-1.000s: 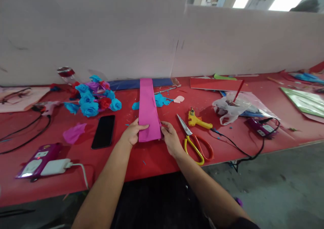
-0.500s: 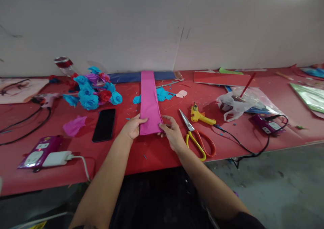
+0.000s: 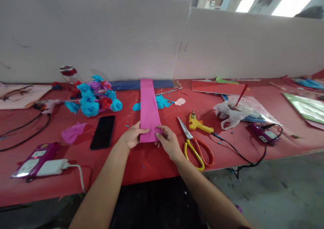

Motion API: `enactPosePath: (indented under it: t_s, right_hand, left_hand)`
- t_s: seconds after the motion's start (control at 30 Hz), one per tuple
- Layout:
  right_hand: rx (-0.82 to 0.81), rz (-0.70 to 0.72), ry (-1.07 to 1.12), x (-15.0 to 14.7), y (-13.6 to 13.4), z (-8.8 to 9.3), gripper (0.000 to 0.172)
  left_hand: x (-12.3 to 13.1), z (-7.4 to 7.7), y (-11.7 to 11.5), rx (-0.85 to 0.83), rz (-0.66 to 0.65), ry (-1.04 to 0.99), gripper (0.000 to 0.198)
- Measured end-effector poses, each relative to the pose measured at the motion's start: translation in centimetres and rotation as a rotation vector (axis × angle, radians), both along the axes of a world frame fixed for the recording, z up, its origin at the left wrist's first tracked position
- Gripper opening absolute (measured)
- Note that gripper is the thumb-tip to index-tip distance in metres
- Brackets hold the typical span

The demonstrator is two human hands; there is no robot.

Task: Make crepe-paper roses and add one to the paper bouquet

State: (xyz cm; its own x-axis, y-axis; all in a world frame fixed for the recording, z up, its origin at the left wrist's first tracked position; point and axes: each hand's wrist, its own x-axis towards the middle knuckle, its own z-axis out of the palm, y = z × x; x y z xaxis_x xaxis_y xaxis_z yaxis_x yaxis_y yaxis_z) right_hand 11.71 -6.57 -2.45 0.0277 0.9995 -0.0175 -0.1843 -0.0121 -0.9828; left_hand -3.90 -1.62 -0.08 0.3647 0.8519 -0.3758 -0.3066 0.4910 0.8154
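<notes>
The pink paper strip [image 3: 148,107] stretches over the middle of the red table [image 3: 152,166], and its far end crosses the dark blue strip [image 3: 126,85]. The left hand [image 3: 132,136] grasps its left edge, thumb on top; the right hand [image 3: 169,142] pinches its right edge near the close end. Scissors [image 3: 187,133] lie to the right, beside a yellow glue gun [image 3: 198,124].

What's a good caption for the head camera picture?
Left hand and right hand hold a pink strip between phone and scissors.
</notes>
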Motion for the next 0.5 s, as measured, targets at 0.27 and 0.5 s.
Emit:
enactPosePath:
  t_s: [0.27, 0.5]
  right_hand:
    - [-0.032, -0.029, -0.046, -0.6, -0.3, -0.6, 0.025]
    - [0.224, -0.128, -0.716, 4.7, -4.3, 2.3, 0.021]
  left_hand:
    - [0.5, -0.1, -0.1, 0.028, 0.050, 0.031, 0.069]
    - [0.3, 0.2, -0.1, -0.004, 0.114, 0.113, 0.062]
